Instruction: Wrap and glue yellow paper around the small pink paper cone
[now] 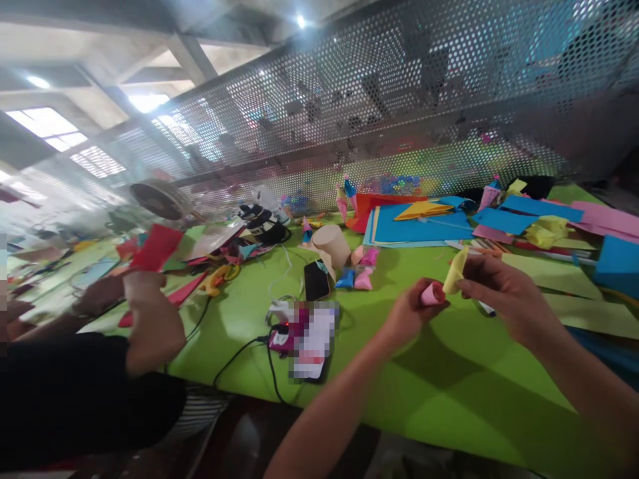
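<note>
My left hand (410, 311) is closed around a small pink paper roll (432, 293), whose open end points to the right. Between the thumb and fingers of my right hand (492, 293) is a yellow paper piece (455, 271), rolled or folded, held upright close beside the pink roll. Whether the two papers touch I cannot tell. Both hands are above the green table (399, 386). Just beyond and to the right of my left hand's wrist lie small pink and blue packets (363, 277).
A phone (314, 342) lies by a purple power strip (287, 336) with cables. Behind are a tape roll (332, 245) and blue paper sheets (424, 225). Green sheets (554, 275) lie at right. At left, a co-worker's arm (152, 319) is near red paper (158, 247) and yellow scissors (219, 279).
</note>
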A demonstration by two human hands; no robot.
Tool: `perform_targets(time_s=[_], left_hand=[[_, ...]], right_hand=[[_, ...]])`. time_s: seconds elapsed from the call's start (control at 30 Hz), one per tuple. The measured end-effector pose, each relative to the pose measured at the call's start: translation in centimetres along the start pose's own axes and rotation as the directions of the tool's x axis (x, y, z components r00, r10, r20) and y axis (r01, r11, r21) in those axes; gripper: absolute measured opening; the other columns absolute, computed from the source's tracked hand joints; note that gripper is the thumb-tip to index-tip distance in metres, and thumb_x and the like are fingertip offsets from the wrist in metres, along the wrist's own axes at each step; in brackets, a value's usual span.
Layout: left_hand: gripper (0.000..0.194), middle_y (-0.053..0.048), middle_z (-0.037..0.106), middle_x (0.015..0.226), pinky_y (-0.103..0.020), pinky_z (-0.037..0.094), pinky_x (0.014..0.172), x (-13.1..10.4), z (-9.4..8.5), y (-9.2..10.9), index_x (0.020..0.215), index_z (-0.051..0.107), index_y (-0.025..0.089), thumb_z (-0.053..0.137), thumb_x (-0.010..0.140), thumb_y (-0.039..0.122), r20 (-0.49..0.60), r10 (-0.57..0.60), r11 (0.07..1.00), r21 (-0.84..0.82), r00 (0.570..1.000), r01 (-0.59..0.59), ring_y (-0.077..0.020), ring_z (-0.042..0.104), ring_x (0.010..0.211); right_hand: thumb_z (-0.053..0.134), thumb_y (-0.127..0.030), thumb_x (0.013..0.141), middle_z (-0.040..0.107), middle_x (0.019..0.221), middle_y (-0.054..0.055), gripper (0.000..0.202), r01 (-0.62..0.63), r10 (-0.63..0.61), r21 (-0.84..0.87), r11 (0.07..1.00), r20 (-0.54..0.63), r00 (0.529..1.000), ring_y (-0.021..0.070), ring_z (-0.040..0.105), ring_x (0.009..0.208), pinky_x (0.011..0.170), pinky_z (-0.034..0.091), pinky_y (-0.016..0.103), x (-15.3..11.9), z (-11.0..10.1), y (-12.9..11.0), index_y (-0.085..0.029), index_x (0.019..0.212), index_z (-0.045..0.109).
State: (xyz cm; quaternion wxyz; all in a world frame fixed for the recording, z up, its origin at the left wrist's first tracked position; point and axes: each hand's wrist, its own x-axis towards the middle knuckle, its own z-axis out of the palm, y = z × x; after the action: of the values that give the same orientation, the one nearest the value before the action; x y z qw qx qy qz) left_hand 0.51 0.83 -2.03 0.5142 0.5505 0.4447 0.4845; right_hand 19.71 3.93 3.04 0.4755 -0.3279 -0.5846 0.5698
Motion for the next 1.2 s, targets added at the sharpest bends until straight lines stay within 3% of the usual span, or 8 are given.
perform_targets(time_s=[0.13, 0.37, 0.53, 0.7, 1.2], left_hand=[[0.046, 0.000, 0.058, 0.086, -0.026, 0.041, 0.074, 0.1, -0.1, -0.4, 0.101, 0.064, 0.016, 0.085, 0.081, 0.052, 0.027, 0.055, 0.997, 0.048, 0.998, -0.056, -0.0139, 0.049, 0.080], [0.039, 0.000, 0.059, 0.085, -0.027, 0.040, 0.072, 0.1, -0.3, -1.0, 0.101, 0.064, 0.017, 0.082, 0.085, 0.047, 0.028, 0.082, 0.986, 0.144, 0.996, -0.085, -0.0139, 0.048, 0.078], [0.050, 0.000, 0.058, 0.088, -0.028, 0.043, 0.077, 0.2, -0.1, -1.0, 0.100, 0.065, 0.016, 0.088, 0.078, 0.055, 0.044, 0.028, 0.998, 0.056, 0.999, -0.030, -0.0151, 0.050, 0.082], [0.060, -0.002, 0.063, 0.095, -0.030, 0.047, 0.084, 0.4, 0.0, -1.8, 0.111, 0.066, 0.016, 0.091, 0.075, 0.057, 0.108, -0.014, 0.999, -0.038, 0.994, 0.018, -0.0165, 0.055, 0.086], [0.051, -0.007, 0.069, 0.105, -0.036, 0.051, 0.095, 0.2, 0.2, -2.2, 0.113, 0.068, 0.017, 0.084, 0.084, 0.055, 0.124, 0.046, 0.999, -0.022, 0.991, -0.043, -0.0212, 0.063, 0.098]], right_hand=[[0.093, -0.051, 0.076, 0.077, 0.088, 0.003, 0.039, 0.006, -0.006, -0.052, 0.999, 0.012, 1.000, 0.0182, 0.068, 0.074, 0.070, 0.059, 0.032, -0.5, 0.6, -0.5, -0.026, 0.101, 0.077], [0.086, -0.052, 0.085, 0.078, 0.097, 0.004, 0.034, 0.072, -0.066, -0.169, 0.983, 0.038, 0.997, 0.0213, 0.072, 0.085, 0.075, 0.060, 0.034, -1.0, 0.6, -0.8, -0.028, 0.106, 0.076], [0.079, -0.058, 0.089, 0.077, 0.094, 0.005, 0.033, 0.140, -0.124, -0.277, 0.951, 0.074, 0.990, 0.0219, 0.071, 0.082, 0.073, 0.061, 0.036, -1.1, 0.7, -1.6, -0.028, 0.102, 0.076], [0.077, -0.056, 0.091, 0.076, 0.089, 0.003, 0.029, 0.203, -0.173, -0.356, 0.912, 0.114, 0.978, 0.0200, 0.067, 0.076, 0.070, 0.057, 0.033, -1.1, 0.7, -1.8, -0.028, 0.100, 0.076], [0.077, -0.056, 0.090, 0.079, 0.088, 0.003, 0.030, 0.145, -0.103, -0.302, 0.942, 0.149, 0.983, 0.0193, 0.069, 0.076, 0.073, 0.058, 0.033, -1.1, 1.2, -1.9, -0.026, 0.094, 0.075]])
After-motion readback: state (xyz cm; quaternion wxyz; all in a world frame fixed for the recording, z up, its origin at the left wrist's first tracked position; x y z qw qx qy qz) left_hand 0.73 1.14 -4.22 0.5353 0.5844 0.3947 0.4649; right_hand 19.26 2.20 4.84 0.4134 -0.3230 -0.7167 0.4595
